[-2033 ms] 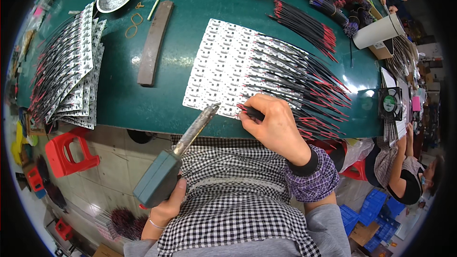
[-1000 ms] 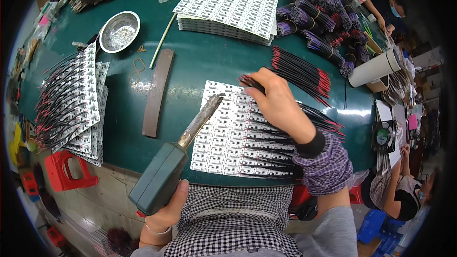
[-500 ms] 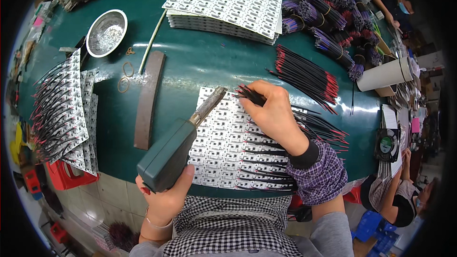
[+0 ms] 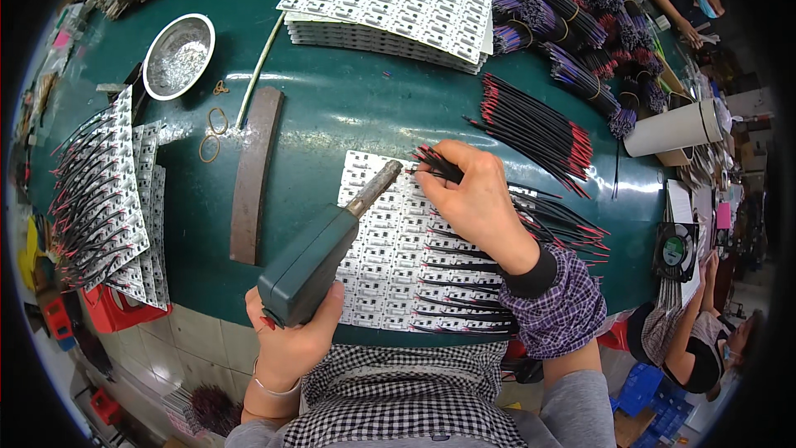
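My left hand (image 4: pixel 300 340) is wrapped round the grip of a dark green soldering gun (image 4: pixel 307 261). Its metal barrel slants up to the right, and the tip is over the far part of a white circuit board panel (image 4: pixel 381 257). Just right of that tip, my right hand (image 4: pixel 477 195) pinches a small bunch of black wires (image 4: pixel 437 163) with red ends pointing at the panel's far edge. More black wires (image 4: pixel 464 286) lie in rows along the panel's right side, partly hidden under my right forearm. Whether the tip touches a wire I cannot tell.
Loose black wires (image 4: pixel 531 137) lie beyond my right hand. Stacked white panels (image 4: pixel 390 0) stand at the back, bundled purple wires (image 4: pixel 572 17) at back right. Left are a metal bowl (image 4: pixel 178 58), a brown bar (image 4: pixel 257 178) and wired panels (image 4: pixel 124 199). Other people sit at right.
My left hand has shifted the soldering gun slightly right, bringing its tip closer to the wires in my right hand. The right hand has barely moved.
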Tool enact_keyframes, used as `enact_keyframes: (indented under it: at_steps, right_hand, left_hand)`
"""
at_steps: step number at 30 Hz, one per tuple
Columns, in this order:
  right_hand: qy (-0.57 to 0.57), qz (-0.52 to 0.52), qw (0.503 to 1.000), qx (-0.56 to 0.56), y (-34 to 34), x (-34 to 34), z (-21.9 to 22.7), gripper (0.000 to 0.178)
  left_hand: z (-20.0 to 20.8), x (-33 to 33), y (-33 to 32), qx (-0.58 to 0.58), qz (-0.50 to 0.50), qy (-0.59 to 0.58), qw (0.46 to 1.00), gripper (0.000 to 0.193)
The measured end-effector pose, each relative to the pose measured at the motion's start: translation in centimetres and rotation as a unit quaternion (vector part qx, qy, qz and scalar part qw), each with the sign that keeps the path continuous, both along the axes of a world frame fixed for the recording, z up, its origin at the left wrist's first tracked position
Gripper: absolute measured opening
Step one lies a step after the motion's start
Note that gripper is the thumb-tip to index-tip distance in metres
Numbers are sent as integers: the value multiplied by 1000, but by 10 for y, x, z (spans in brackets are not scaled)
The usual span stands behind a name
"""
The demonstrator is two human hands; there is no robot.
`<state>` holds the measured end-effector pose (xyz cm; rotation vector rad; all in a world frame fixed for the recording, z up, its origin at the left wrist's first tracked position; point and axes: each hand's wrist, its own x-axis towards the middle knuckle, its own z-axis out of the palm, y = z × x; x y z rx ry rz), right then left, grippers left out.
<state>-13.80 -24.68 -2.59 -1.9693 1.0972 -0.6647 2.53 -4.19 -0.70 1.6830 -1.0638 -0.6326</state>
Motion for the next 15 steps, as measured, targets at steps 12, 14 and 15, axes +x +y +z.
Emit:
enact_keyframes:
  at_steps: [12, 14, 15]
  right_hand:
    - [3, -5, 1000, -1, 0, 0, -2, 13]
    - [0, -7, 1000, 5, 0, 0, 0, 13]
    - [-3, -9, 1000, 12, 0, 1, 0, 13]
  left_hand:
    - [5, -10, -6, 61, 32, -9, 998, 21]
    - [7, -8, -9, 45, 21, -19, 999, 20]
    - [8, -7, -11, 29, 12, -29, 999, 19]
